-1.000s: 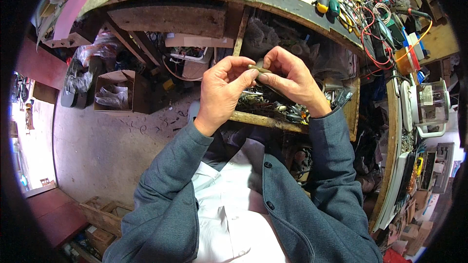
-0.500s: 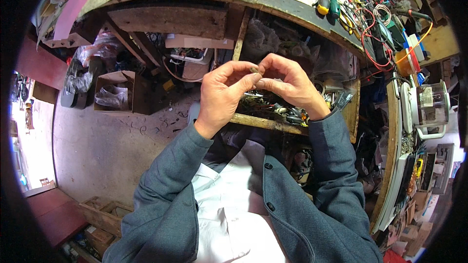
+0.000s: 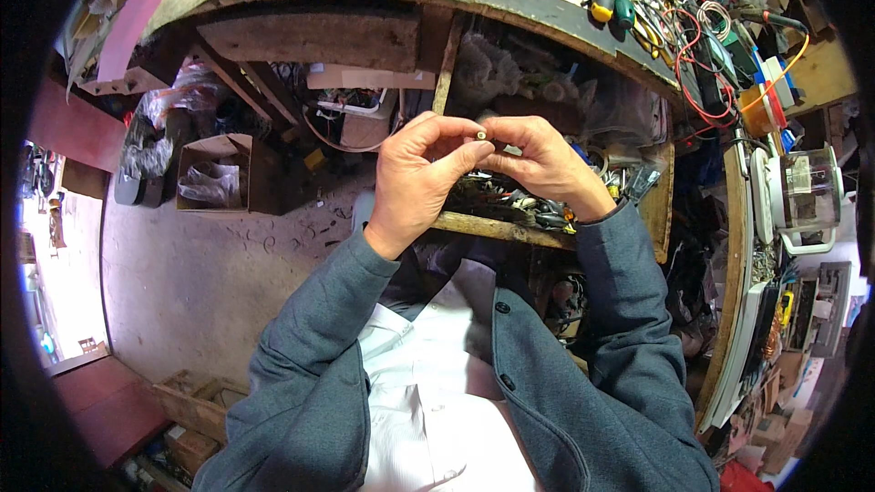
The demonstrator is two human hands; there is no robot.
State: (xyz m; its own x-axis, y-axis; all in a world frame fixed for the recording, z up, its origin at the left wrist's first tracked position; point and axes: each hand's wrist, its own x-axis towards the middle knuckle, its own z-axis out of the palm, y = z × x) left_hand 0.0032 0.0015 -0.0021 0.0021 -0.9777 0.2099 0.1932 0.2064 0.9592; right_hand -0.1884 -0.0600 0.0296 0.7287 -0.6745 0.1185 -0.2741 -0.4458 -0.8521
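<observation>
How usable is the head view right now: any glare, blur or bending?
Head view: hands sharp, left hand and right hand pinching a small pale part; bench edge bows near the rim; daylight washes out the far left; black corners.

Small part [image 3: 480,135] pinched between both hands: pale grey-white. Jacket sleeves [image 3: 629,310] blue-grey, plain; shirt [image 3: 437,374] white, plain. At 1 o'clock: screwdriver handles [image 3: 612,2], 1 yellow and 1 green, plus red and orange wires [image 3: 702,73]. At 9 o'clock: brown cardboard box [image 3: 219,173] with grey plastic inside. Floor [image 3: 200,282] dull pinkish-brown. Drawer front [image 3: 497,230] raw tan wood.
</observation>
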